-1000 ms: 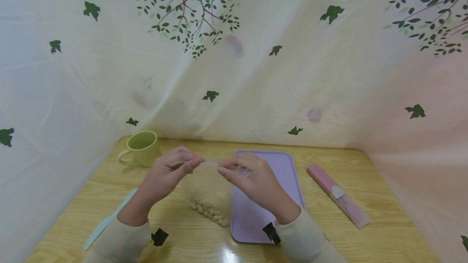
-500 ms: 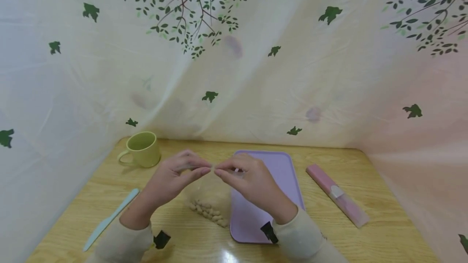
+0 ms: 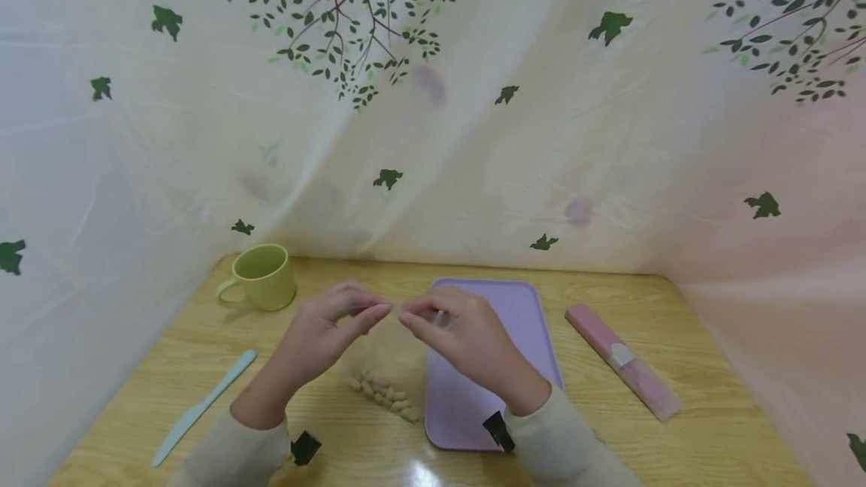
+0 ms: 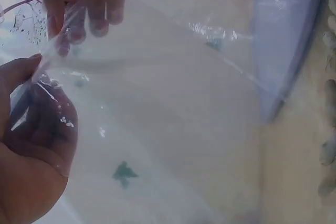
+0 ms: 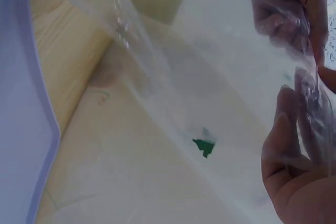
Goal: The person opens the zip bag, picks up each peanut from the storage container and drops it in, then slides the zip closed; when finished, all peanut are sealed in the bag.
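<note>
A clear plastic bag (image 3: 387, 348) hangs upright between my hands, with several pale, nut-like pieces (image 3: 386, 393) gathered along its bottom. My left hand (image 3: 318, 337) pinches the bag's top edge between thumb and fingers. Close beside it, my right hand (image 3: 467, 325) pinches the same edge, the fingertips of both hands nearly meeting. In the left wrist view, the thumb of the left hand (image 4: 39, 140) lies outside the film and its fingers show through the plastic. The right wrist view shows the right hand (image 5: 296, 166) likewise, part of it behind the film.
A purple tray (image 3: 487, 427) lies right of the bag, partly under my right hand. Farther right is a pink case (image 3: 625, 363). On the left stand a green mug (image 3: 267, 288) and, nearer, a light blue knife (image 3: 203, 408). A patterned curtain (image 3: 460, 171) encloses the wooden table (image 3: 318, 442).
My left hand has moved right and slightly down, and the fingertips of both hands have come closer together along the bag's edge. In the last half second little has shifted.
</note>
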Available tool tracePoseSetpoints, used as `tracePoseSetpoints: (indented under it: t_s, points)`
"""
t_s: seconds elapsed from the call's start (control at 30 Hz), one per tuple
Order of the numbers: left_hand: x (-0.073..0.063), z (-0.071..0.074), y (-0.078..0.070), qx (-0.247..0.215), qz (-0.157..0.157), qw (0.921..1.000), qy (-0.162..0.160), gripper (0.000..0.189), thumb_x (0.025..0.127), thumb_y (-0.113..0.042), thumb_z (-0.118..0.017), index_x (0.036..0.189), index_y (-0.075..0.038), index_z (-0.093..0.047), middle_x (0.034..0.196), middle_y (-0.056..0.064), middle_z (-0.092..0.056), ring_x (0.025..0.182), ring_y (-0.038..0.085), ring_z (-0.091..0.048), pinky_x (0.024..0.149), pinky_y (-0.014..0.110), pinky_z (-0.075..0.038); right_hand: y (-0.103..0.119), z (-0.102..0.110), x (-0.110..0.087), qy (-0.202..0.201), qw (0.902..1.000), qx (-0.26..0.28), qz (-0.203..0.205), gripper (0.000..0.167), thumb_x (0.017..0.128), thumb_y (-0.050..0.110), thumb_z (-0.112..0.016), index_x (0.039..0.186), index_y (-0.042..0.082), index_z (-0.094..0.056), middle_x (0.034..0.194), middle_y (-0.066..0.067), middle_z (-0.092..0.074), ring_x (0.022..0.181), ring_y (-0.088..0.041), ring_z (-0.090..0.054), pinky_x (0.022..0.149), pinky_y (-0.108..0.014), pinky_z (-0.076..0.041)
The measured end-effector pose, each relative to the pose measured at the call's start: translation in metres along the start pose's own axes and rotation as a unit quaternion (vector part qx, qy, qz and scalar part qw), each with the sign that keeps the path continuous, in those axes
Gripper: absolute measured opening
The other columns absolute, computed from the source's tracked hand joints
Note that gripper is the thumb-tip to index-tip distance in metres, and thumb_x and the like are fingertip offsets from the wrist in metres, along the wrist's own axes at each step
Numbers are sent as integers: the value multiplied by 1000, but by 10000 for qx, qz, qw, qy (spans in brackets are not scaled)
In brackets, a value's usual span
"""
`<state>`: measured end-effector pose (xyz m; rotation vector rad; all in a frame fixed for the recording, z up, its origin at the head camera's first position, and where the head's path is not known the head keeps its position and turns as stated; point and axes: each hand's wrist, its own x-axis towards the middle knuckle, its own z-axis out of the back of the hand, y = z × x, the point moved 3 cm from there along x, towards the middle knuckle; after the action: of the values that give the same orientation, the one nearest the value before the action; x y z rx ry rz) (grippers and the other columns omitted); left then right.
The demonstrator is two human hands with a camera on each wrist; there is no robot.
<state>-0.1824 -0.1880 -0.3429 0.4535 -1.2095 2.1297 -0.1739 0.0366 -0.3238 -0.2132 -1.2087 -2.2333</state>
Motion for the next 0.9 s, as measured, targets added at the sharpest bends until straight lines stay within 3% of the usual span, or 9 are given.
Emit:
tracePoseSetpoints:
  t_s: [0.07, 0.13, 0.27, 0.33, 0.47, 0.6, 0.73, 0.9]
  points:
    - [-1, 4, -2, -371, 159, 9992, 39, 17, 102, -6, -71, 111, -16, -81, 97, -8, -71, 76, 4, -65, 67, 25, -60, 2, 3, -2, 49, 10000, 36, 17, 17, 102, 31, -76, 114, 22, -81, 97, 11, -76, 87, -2, -69, 78, -25, -62]
    - [-1, 8, -6, -919, 121, 9957, 33, 17, 102, 0, -68, 112, -7, -79, 96, -7, -69, 71, 7, -63, 63, 26, -60, 6, 7, -3, 93, 9999, 71, 90, 17, 102, 32, -76, 115, 23, -81, 97, 11, -76, 86, -1, -69, 77, -26, -62]
    - [2, 15, -14, -1845, -48, 9828, -18, 14, 101, 9, -64, 112, 10, -74, 95, -7, -70, 66, 10, -60, 55, 28, -57, 9, 14, -3, 174, 9987, 479, 77, 14, 104, 32, -73, 113, 25, -81, 97, 10, -79, 84, -3, -72, 77, -27, -63]
    - [3, 17, -16, -2043, 99, 9789, -29, 14, 102, 8, -64, 112, 11, -73, 92, -7, -69, 63, 9, -59, 52, 28, -56, 8, 16, -2, 209, 9970, 739, 7, 15, 106, 30, -70, 114, 25, -81, 99, 8, -80, 86, -7, -75, 79, -28, -64]
    - [5, 16, -9, -1843, 923, 9785, -25, 14, 104, -6, -68, 113, 0, -78, 84, -6, -68, 58, 11, -59, 50, 30, -55, 3, 14, 2, 311, 9956, 876, -101, 18, 109, 31, -65, 113, 25, -81, 99, 7, -81, 86, -14, -76, 82, -29, -64]
    - [5, 14, 7, -1359, 1765, 9748, 118, 16, 104, -23, -72, 114, -14, -81, 81, 2, -65, 57, 12, -60, 53, 31, -56, -7, 9, 7, 429, 9969, 618, -218, 22, 109, 37, -63, 110, 26, -83, 96, 9, -81, 83, -9, -75, 81, -27, -63]
    - [6, 11, 26, -1059, 2069, 9722, 294, 20, 104, -30, -72, 116, -17, -81, 81, 8, -63, 58, 13, -59, 54, 32, -55, -23, 3, 15, 615, 9953, 510, -541, 26, 108, 41, -63, 110, 25, -84, 92, 7, -82, 81, -12, -75, 76, -32, -65]
    - [9, 9, 48, -927, 2420, 9652, 338, 25, 103, -38, -72, 116, -17, -79, 73, 1, -61, 60, 11, -56, 57, 30, -54, -45, -2, 22, 846, 9862, 807, -1176, 33, 107, 46, -64, 111, 20, -83, 96, -2, -82, 85, -26, -77, 77, -45, -66]
